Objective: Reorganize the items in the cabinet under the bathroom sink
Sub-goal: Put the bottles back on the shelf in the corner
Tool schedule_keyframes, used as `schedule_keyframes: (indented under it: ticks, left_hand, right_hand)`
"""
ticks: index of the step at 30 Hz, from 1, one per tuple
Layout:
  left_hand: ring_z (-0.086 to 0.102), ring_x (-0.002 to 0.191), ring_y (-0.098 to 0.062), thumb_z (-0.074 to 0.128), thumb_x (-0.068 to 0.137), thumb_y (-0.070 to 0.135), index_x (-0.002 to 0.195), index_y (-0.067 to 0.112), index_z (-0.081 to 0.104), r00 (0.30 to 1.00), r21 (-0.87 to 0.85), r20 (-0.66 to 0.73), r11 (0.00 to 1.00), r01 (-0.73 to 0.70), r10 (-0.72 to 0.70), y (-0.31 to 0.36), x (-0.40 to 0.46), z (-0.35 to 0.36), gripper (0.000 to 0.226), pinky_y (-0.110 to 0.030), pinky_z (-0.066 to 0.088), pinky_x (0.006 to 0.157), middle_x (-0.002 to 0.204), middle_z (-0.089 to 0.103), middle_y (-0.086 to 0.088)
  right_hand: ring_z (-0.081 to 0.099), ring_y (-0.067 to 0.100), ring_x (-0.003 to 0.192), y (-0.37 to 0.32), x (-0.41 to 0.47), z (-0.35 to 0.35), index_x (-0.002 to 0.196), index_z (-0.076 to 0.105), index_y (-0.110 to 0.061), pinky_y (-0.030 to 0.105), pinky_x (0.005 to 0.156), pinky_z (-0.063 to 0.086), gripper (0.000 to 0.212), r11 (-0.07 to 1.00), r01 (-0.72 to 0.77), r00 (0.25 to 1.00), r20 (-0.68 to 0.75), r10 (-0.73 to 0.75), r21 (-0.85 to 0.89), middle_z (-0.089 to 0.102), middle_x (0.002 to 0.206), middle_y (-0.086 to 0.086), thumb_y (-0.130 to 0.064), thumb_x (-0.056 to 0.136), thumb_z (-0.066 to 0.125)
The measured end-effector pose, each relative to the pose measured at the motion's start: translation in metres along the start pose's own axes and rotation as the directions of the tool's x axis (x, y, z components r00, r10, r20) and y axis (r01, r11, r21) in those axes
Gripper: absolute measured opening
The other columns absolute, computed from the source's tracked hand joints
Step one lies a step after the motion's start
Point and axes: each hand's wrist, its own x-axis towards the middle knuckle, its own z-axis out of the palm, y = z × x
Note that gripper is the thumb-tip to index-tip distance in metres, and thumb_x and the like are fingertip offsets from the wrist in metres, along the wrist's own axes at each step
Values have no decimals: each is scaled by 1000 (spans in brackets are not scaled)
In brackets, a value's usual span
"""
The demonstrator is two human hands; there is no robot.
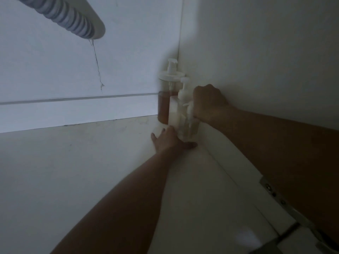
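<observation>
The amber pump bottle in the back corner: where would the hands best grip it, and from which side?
Probably around the upper body of the amber pump bottle, coming from the left, its only open side. The white bottle stands in front and the side wall closes off the right. The thin pump head looks a poor hold.

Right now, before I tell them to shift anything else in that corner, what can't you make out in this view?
Head view only, and dim:
- Clear bottle: its pump top is hidden by the right hand; contents unreadable.
- White bottle: its base is hidden behind the left hand; label not visible.
- Amber bottle: partly blocked by the white bottle.
- Drain hose: cut off by the top edge.
- Door hinge: blurred, at the lower right.
</observation>
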Motion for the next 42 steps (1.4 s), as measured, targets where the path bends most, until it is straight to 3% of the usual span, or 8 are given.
schedule_keyframes:
  ticks: [3, 6, 10, 17, 23, 26, 32, 42]
  left_hand:
    - [55, 108, -21, 83, 67, 47, 124, 13, 56, 995, -174, 103, 985, 14, 5, -3, -16, -26, 72, -35, 39, 101, 114, 59, -2]
    - [51, 85, -15, 88, 65, 30, 91, 17, 62, 978, -326, 210, 942, 75, -5, -15, -36, -50, 39, -26, 40, 76, 95, 52, -1]
    - [57, 112, -20, 88, 64, 28, 129, 6, 57, 948, -163, 318, 986, 37, 18, -17, -78, -77, 74, -25, 44, 92, 127, 59, -6]
    - [68, 99, -23, 88, 64, 29, 119, 12, 66, 878, 14, 472, 996, -90, 73, -9, -177, -135, 61, -36, 57, 87, 106, 72, -7]
    - [66, 68, -9, 82, 74, 22, 95, 11, 75, 650, 65, 753, 972, -227, 101, -17, -288, -153, 25, -26, 57, 67, 89, 76, -7]
    - [61, 90, -16, 78, 72, 48, 118, 10, 64, 549, 324, 833, 871, -370, -77, -48, -324, -131, 62, -28, 49, 79, 118, 67, -7]
    - [50, 113, -21, 86, 61, 46, 132, 11, 37, 629, 443, 760, 837, -321, -162, -128, -374, -62, 93, -34, 47, 95, 131, 47, -7]
    - [59, 105, -21, 77, 63, 51, 120, 18, 51, 801, 414, 598, 861, -295, -13, -159, -397, -21, 70, -30, 48, 84, 118, 59, -1]
  right_hand:
    - [63, 29, 77, 6, -14, -12, 108, 62, -3, 28, 65, 48, 24, 998, -27, 999, 25, 26, 62, 63, 100, 16, -3, 84, 67]
    - [68, 27, 62, 6, -33, -21, 109, 63, -5, 36, 57, 61, 38, 979, -30, 995, 101, 9, 203, 64, 90, 14, -6, 74, 79]
    - [72, 23, 66, 0, -74, -36, 110, 65, -4, 37, 56, 62, 44, 945, 32, 950, 284, -130, 324, 70, 89, 15, -7, 71, 84]
    - [72, 16, 76, -2, -157, -51, 113, 65, -8, 28, 58, 61, 46, 913, 74, 855, 445, -265, 402, 72, 93, 6, -16, 73, 85]
    - [72, 15, 77, -5, -245, -54, 94, 73, -19, 28, 67, 59, 30, 889, 157, 584, 686, -434, 429, 75, 86, -3, -24, 68, 87]
    - [69, 14, 79, -8, -295, -14, 114, 66, -19, 26, 65, 57, 52, 914, 163, 452, 796, -403, 371, 71, 102, -3, -27, 68, 88]
    - [39, 20, 134, -5, -365, 61, 149, 28, -24, 33, 107, 37, 102, 898, 322, 472, 772, -427, 300, 34, 153, -2, -34, 66, 87]
    - [43, 23, 132, -7, -391, 104, 149, 31, -17, 31, 106, 36, 88, 835, 362, 518, 656, -550, 414, 39, 149, 5, -19, 76, 80]
